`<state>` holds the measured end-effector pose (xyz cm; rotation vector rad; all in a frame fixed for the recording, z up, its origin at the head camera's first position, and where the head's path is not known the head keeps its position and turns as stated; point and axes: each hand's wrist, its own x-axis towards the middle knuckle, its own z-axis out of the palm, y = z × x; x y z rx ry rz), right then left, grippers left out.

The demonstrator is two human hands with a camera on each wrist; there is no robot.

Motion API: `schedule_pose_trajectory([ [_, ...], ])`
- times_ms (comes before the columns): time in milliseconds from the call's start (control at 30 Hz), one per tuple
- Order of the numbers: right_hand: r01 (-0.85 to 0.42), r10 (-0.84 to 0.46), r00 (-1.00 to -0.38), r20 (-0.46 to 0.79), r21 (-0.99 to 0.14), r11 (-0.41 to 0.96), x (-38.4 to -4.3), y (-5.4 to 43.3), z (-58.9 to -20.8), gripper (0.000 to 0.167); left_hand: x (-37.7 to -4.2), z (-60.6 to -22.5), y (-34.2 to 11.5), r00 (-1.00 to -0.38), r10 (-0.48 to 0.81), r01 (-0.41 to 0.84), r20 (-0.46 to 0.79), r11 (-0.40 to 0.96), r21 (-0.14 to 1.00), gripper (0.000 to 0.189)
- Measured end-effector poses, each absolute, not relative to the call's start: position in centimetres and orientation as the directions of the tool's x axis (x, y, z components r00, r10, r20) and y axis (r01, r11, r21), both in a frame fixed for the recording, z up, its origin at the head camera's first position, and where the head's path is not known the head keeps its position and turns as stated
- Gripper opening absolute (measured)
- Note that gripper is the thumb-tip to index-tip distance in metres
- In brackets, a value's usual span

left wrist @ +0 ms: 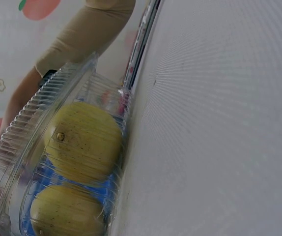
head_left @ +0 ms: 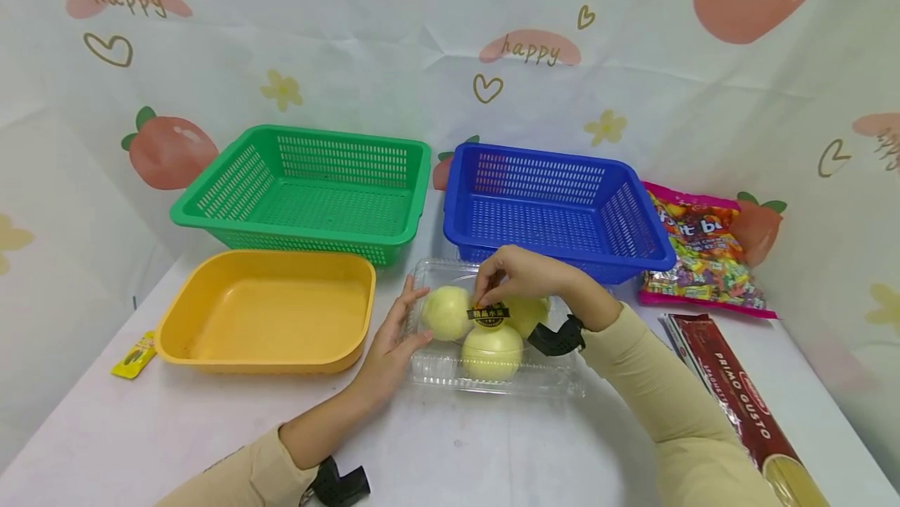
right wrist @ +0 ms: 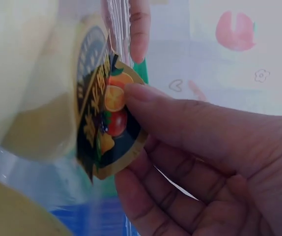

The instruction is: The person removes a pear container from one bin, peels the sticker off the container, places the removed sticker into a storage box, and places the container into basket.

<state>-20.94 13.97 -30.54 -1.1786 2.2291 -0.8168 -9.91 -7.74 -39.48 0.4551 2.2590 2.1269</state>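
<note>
A clear plastic clamshell box [head_left: 437, 376] stands on the table with several round, pale yellow-green fruits [head_left: 492, 352] inside. On its lid is a black and gold fruit label [right wrist: 115, 123], printed with oranges and other fruit. My right hand [head_left: 523, 276] is over the lid, pinching the label's edge between thumb and fingers; part of the label lifts off the plastic in the right wrist view. Along the box's left side, my left hand [head_left: 385, 351] rests with its fingers extended against the wall and lid edge. The left wrist view shows two fruits [left wrist: 84, 142] through the plastic.
Behind the box stand a green basket [head_left: 302, 235] and a blue basket [head_left: 453, 202]. A yellow tub [head_left: 263, 312] sits at left beside a small yellow packet [head_left: 135, 355]. At right lie a candy bag [head_left: 703, 257] and a spaghetti pack [head_left: 738, 390].
</note>
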Motion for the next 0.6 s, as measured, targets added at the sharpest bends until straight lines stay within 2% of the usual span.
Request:
schedule_pose_trajectory([
  [333,-0.526,-0.817,-0.558,-0.146,-0.699,0.485,-20.45,14.19,-30.49,0.007,-9.94,-39.43,-7.79,-0.956,0.216,0.211,0.2,0.032,0.977,0.053],
  [600,-0.5,-0.827,-0.546,-0.138,-0.738,0.453,-20.72,14.5,-30.94,0.007,-9.91,-39.48,-7.8,-0.957,0.214,0.209,0.197,0.034,0.977,0.053],
])
